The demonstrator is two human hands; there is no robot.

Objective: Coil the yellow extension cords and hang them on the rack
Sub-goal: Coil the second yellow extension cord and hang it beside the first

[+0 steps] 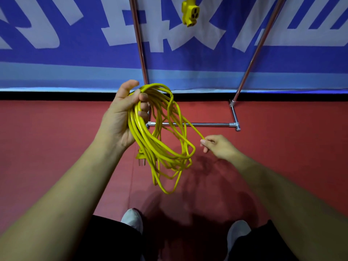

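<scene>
A yellow extension cord (160,140) hangs in several loose loops from my left hand (124,113), which grips the top of the coil. Its pronged plug (140,157) dangles at the coil's lower left. One strand runs from the coil down to the right into my right hand (216,146), which pinches it between the fingertips. A metal rack (199,124) stands right behind the coil, its two poles rising to the top of the view. A yellow socket end (190,13) of another cord hangs between the poles at the top.
The floor (56,138) is red. A blue banner (75,44) with large white characters covers the wall behind the rack. My two white shoes (132,220) show at the bottom, close to the rack's base bar.
</scene>
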